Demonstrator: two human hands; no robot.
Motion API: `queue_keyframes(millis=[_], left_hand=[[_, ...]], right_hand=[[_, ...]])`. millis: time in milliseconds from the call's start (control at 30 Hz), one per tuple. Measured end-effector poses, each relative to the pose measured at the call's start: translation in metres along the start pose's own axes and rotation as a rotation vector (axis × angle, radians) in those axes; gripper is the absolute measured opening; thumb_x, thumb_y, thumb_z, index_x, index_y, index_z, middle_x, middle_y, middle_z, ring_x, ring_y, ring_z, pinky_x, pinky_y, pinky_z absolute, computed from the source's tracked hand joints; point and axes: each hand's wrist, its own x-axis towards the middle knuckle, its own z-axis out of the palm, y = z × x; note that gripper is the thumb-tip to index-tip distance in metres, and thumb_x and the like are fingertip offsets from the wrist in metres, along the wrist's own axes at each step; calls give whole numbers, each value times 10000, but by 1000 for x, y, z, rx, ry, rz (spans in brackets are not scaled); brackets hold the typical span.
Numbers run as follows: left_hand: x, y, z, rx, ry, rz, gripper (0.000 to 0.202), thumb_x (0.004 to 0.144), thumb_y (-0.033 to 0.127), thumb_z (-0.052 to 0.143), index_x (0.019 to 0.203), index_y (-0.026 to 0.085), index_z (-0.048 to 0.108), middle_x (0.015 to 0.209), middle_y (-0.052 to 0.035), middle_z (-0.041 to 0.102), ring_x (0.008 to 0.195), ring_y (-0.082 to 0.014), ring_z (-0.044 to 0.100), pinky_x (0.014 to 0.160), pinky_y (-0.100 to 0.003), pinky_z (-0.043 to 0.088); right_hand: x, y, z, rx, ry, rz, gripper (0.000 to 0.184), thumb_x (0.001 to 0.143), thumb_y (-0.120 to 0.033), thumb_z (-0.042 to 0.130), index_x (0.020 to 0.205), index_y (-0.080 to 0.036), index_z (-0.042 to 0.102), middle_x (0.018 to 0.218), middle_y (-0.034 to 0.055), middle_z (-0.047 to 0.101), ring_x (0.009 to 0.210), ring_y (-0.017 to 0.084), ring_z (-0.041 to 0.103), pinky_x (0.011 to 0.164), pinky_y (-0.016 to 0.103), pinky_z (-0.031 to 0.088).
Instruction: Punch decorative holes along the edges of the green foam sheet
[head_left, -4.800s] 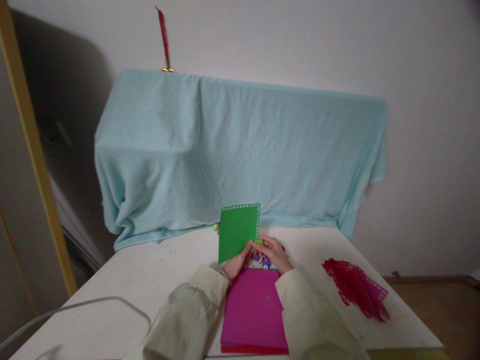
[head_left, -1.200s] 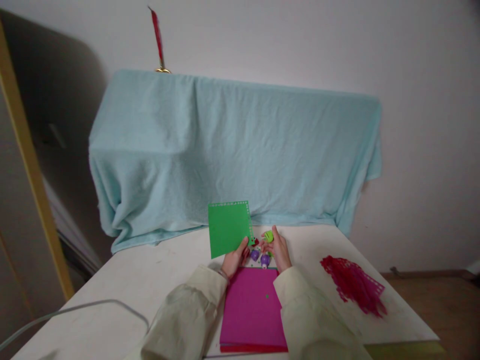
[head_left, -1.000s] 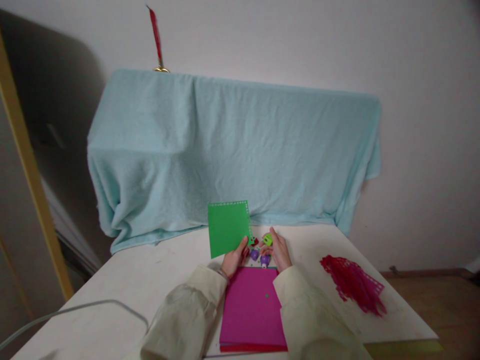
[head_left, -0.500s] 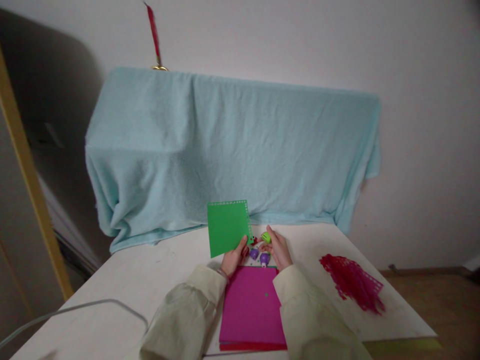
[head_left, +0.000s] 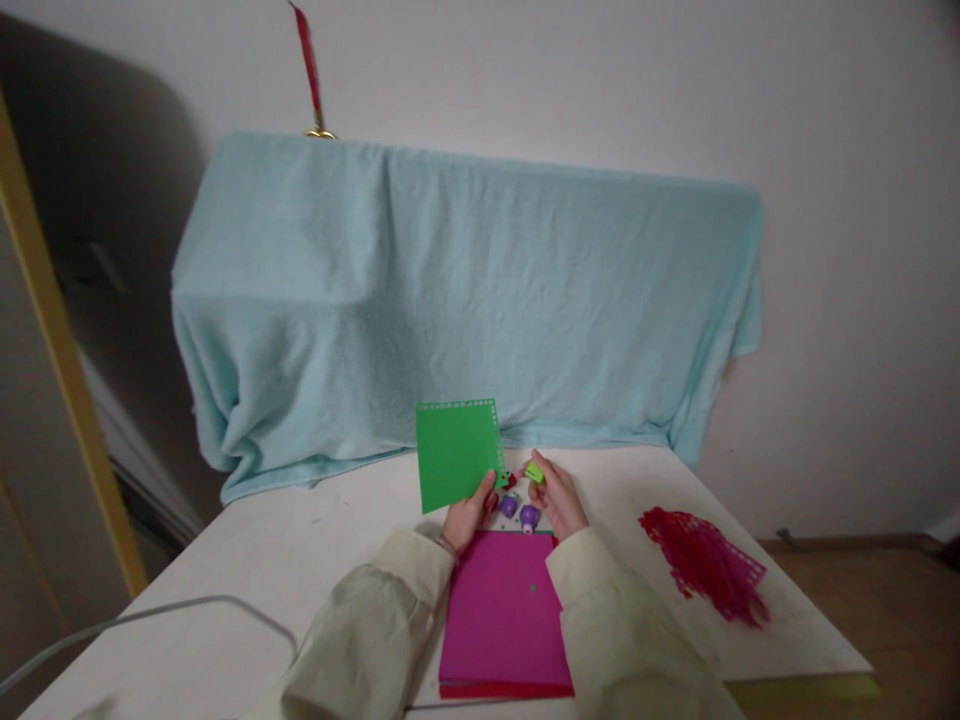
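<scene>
I see the left hand (head_left: 468, 518) pinching the green sheet (head_left: 456, 452), just below frame centre, at its lower right; its long axis stands near upright, one perforated edge up. The right hand (head_left: 562, 499) grasps a lime-green piece (head_left: 534, 473).

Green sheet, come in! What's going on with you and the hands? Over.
Left hand holding green sheet, pierced along two edges. Right hand gripping lime-green gadget, apart from sheet. Two purple gadgets lying between the hands.

Paper (head_left: 456, 455) was green with hole-patterned edges, small tool (head_left: 534, 472) was lime, top sheet (head_left: 499, 615) was magenta, towel (head_left: 480, 300) was plain pale blue
</scene>
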Motion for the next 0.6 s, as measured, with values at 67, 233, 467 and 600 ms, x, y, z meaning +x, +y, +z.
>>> queue_keyframes(millis=[67, 233, 467, 600], left_hand=[[1, -1, 0, 9, 1, 0, 687, 852, 773, 233, 456, 224, 355, 449, -16, 414, 514, -148, 444, 681, -303, 407], [4, -4, 0, 6, -16, 14, 658, 876, 733, 223, 480, 224, 354, 471, -3, 393, 511, -139, 418, 655, -294, 391], [2, -3, -2, 16, -25, 42, 633, 908, 674, 218, 501, 224, 398, 491, 2, 381, 517, -139, 416, 670, -285, 404], [-2, 4, -2, 58, -1, 14, 651, 907, 671, 202, 513, 216, 449, 505, -11, 416, 536, -145, 442, 667, -282, 409]], right_hand=[[2, -2, -1, 57, -21, 54, 419, 761, -536, 700, 878, -150, 589, 774, 61, 681, 398, 57, 423, 332, 174, 226], [7, -1, -7, 191, -68, 101, 357, 792, -483, 661, 874, -146, 578, 743, 57, 668, 358, 38, 339, 314, 171, 177], [6, -1, -9, 240, -66, 122, 301, 811, -437, 650, 840, -152, 558, 790, 75, 693, 354, 32, 318, 305, 165, 152], [5, -2, -7, 190, -44, 113, 325, 787, -463, 654, 830, -156, 557, 800, 75, 697, 352, 34, 312, 308, 176, 147]])
